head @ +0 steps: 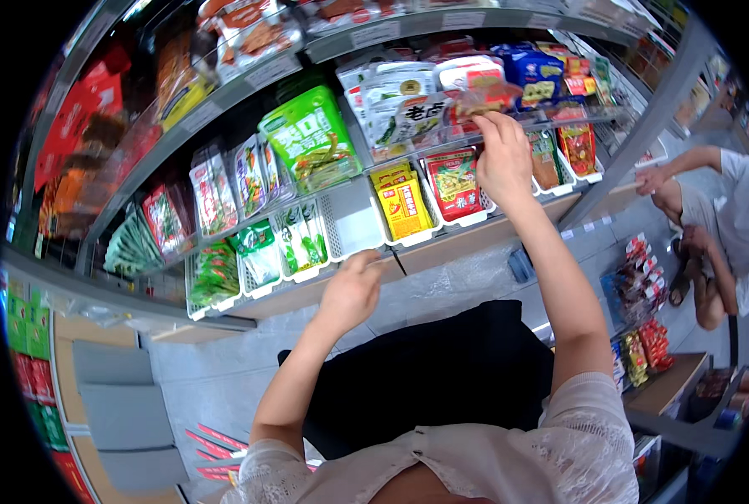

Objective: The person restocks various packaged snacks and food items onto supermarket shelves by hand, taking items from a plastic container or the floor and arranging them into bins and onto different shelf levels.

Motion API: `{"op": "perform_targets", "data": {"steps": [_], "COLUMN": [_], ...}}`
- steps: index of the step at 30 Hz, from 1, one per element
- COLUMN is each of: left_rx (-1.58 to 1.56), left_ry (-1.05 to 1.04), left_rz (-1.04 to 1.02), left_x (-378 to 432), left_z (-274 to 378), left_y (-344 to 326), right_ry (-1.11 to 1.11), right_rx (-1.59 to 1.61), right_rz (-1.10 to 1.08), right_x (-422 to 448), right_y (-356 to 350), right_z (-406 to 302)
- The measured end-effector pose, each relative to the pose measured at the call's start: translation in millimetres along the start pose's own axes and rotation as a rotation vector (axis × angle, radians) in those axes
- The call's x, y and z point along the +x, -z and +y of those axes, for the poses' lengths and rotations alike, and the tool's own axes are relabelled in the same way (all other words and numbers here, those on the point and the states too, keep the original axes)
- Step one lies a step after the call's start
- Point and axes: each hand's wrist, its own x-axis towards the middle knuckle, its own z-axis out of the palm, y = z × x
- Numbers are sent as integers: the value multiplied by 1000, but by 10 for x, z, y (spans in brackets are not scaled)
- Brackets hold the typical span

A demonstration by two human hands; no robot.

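My right hand (505, 160) reaches up to the shelf, its fingertips at a blurred red and beige packet (489, 101) by the clear plastic shelf guard (425, 143). Whether the fingers grip the packet is unclear. Beneath this hand, red food packets (453, 184) stand in a white basket. My left hand (352, 293) hovers with loosely bent fingers and nothing visible in it. Nearest to it is a white plastic basket (351, 217) whose bare bottom shows. Yellow packets (405, 205) fill the basket to the right; green and clear packets (302, 238) occupy the one to the left.
Grey shelves hold silver pouches (400, 94), blue packets (532, 72) and a large green bag (311, 135). Clear plastic film (450, 277) lies on the floor by the shelf base. At right another person (721, 233) is low down near bagged goods (639, 283). Grey panels (122, 416) are at left.
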Motion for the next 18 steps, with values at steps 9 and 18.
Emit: {"op": "perform_targets", "data": {"steps": [9, 18], "left_rx": [-1218, -1296], "left_ry": [-775, -994], "left_rz": [90, 198], "left_x": [-96, 176], "left_z": [1269, 1673], "left_y": [961, 1085], "right_ry": [-12, -136], "right_rx": [368, 488], "right_rz": [-268, -454], "right_x": [-803, -1251], "right_y": [72, 83], "right_z": [-710, -921]}}
